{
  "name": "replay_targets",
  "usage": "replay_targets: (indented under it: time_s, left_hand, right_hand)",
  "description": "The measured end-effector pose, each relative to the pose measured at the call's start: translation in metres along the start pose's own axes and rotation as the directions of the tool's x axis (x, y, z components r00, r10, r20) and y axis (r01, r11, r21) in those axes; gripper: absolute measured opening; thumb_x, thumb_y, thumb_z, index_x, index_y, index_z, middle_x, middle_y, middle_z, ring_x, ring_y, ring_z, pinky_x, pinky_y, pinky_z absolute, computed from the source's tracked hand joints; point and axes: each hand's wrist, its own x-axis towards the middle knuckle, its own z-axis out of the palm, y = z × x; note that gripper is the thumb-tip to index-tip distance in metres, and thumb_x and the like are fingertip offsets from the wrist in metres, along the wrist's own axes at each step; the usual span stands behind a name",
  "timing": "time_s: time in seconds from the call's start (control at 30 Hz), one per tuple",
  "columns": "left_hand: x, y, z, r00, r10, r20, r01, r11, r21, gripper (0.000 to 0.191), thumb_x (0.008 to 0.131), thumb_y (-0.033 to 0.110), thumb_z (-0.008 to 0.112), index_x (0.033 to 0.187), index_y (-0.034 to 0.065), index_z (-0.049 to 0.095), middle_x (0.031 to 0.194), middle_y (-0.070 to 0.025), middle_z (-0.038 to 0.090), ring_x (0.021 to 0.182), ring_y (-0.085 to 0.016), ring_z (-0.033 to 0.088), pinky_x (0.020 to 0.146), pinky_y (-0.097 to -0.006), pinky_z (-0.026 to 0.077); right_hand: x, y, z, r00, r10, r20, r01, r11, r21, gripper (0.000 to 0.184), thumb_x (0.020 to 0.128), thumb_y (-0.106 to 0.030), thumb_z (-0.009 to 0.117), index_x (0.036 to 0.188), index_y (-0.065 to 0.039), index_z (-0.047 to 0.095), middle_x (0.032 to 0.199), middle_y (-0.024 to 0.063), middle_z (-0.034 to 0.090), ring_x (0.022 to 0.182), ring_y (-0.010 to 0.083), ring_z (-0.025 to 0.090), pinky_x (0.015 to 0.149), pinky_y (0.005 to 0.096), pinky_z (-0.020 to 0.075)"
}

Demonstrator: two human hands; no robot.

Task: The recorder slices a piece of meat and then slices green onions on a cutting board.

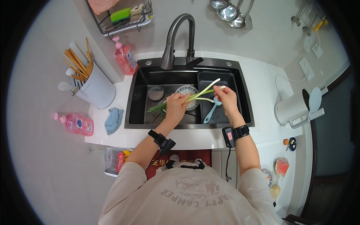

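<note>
Over the dark kitchen sink (247, 112), my left hand (176, 108) is closed around a few green onions (208, 86). Their green leaves hang out to the left of that hand, and the white ends spread to the right. My right hand (227, 99) pinches one white end between thumb and fingers. Beneath the stalks, a plate with a patterned rim (187, 89) lies in the sink's left part. A light-blue handled brush (210, 113) rests in the smaller right basin, just left of my right hand. The brush's head is partly covered by the stalks and fingers.
A gooseneck faucet (181, 21) arches over the sink's back edge. Left stand a pink soap bottle (125, 59), a white utensil holder (99, 87), a blue cloth (114, 121) and another pink bottle (80, 123). A white electric kettle (291, 109) sits right. Ladles (227, 12) hang above.
</note>
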Motion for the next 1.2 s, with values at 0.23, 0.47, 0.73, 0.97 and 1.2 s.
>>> replay_targets:
  time_s: [0.23, 0.47, 0.73, 0.97, 1.2]
  left_hand:
    - [0.003, 0.000, 0.005, 0.997, -0.028, -0.071, 0.028, 1.000, 0.000, 0.027, 0.076, 0.010, 0.074, 0.103, 0.0089, 0.072, 0.081, -0.0016, 0.059, 0.079, -0.020, 0.053, 0.072, -0.0329, 0.040]
    - [0.005, 0.004, 0.003, 0.990, -0.004, -0.140, 0.007, 1.000, 0.022, 0.029, 0.074, 0.008, 0.074, 0.102, 0.0111, 0.072, 0.083, -0.0004, 0.058, 0.081, -0.019, 0.053, 0.074, -0.0323, 0.040]
    - [0.003, 0.002, 0.007, 0.989, 0.056, -0.137, -0.050, 0.998, 0.047, 0.030, 0.074, 0.007, 0.071, 0.103, 0.0148, 0.073, 0.088, -0.0006, 0.058, 0.087, -0.021, 0.053, 0.079, -0.0345, 0.037]
    - [0.002, -0.001, 0.008, 0.986, -0.028, -0.162, 0.033, 0.999, 0.029, 0.028, 0.074, 0.008, 0.075, 0.101, 0.0109, 0.073, 0.083, -0.0016, 0.059, 0.080, -0.020, 0.054, 0.072, -0.0319, 0.040]
    - [0.002, -0.007, 0.011, 0.956, -0.273, -0.110, 0.247, 0.948, -0.203, 0.023, 0.080, 0.010, 0.072, 0.102, 0.0028, 0.071, 0.082, -0.0053, 0.063, 0.071, -0.016, 0.057, 0.062, -0.0277, 0.043]
  right_hand:
    - [0.004, 0.011, 0.006, 0.996, 0.083, 0.040, -0.092, 0.927, 0.365, 0.018, 0.091, -0.018, 0.066, 0.095, -0.001, 0.064, 0.081, 0.0040, 0.065, 0.068, 0.0096, 0.061, 0.066, 0.0208, 0.0524]
    - [0.005, 0.014, 0.007, 0.969, 0.240, 0.060, -0.235, 0.815, 0.530, 0.016, 0.090, -0.014, 0.065, 0.095, 0.001, 0.063, 0.082, 0.0073, 0.066, 0.070, 0.0120, 0.065, 0.065, 0.0210, 0.0568]
    - [0.005, 0.019, 0.001, 0.949, 0.315, 0.028, -0.297, 0.855, 0.425, 0.012, 0.088, -0.012, 0.066, 0.090, -0.001, 0.062, 0.080, 0.0073, 0.066, 0.064, 0.0118, 0.064, 0.060, 0.0221, 0.0578]
    - [-0.011, 0.013, 0.002, 0.966, 0.246, 0.075, -0.256, 0.898, 0.359, 0.009, 0.088, -0.012, 0.066, 0.090, -0.003, 0.064, 0.079, 0.0047, 0.066, 0.067, 0.0103, 0.064, 0.061, 0.0212, 0.0555]
    - [-0.028, 0.024, -0.004, 0.967, 0.181, 0.180, -0.184, 0.983, 0.001, 0.013, 0.088, -0.016, 0.066, 0.088, -0.004, 0.066, 0.077, 0.0024, 0.065, 0.067, 0.0080, 0.062, 0.060, 0.0202, 0.0512]
